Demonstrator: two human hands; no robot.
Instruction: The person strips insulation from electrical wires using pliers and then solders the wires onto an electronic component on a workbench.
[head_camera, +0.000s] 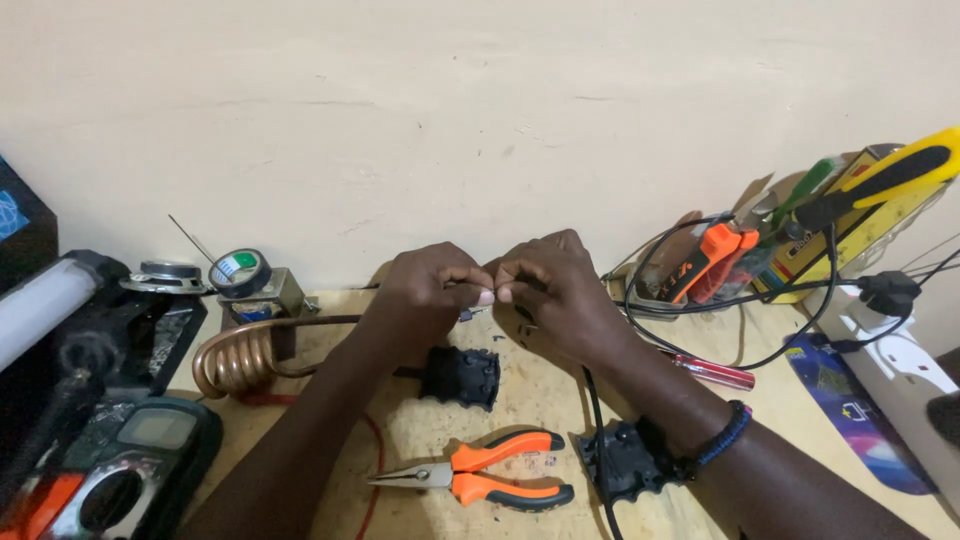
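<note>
- Needle-nose pliers (480, 478) lie unused on bench (545, 385), beside black plug half (462, 376).
- Left hand (425, 295) and right hand (555, 290): fingertips pinched together on thin wire (475, 313); looks like twisting strands.
- Next move calls for steady pinch.

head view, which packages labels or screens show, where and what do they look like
Multimeter screen: bottom left, small grey rectangle in a dark casing.
Tape roll label: left by the wall, round, white and green.
Cardboard box: right against the wall, yellow, tools leaning on it.
Printed card: right edge, flat, blue and purple.

Bare cream plaster wall (480, 110), faintly cracked, scuffed wooden tabletop (540, 395) against it, soft, perhaps indoor, light
</note>
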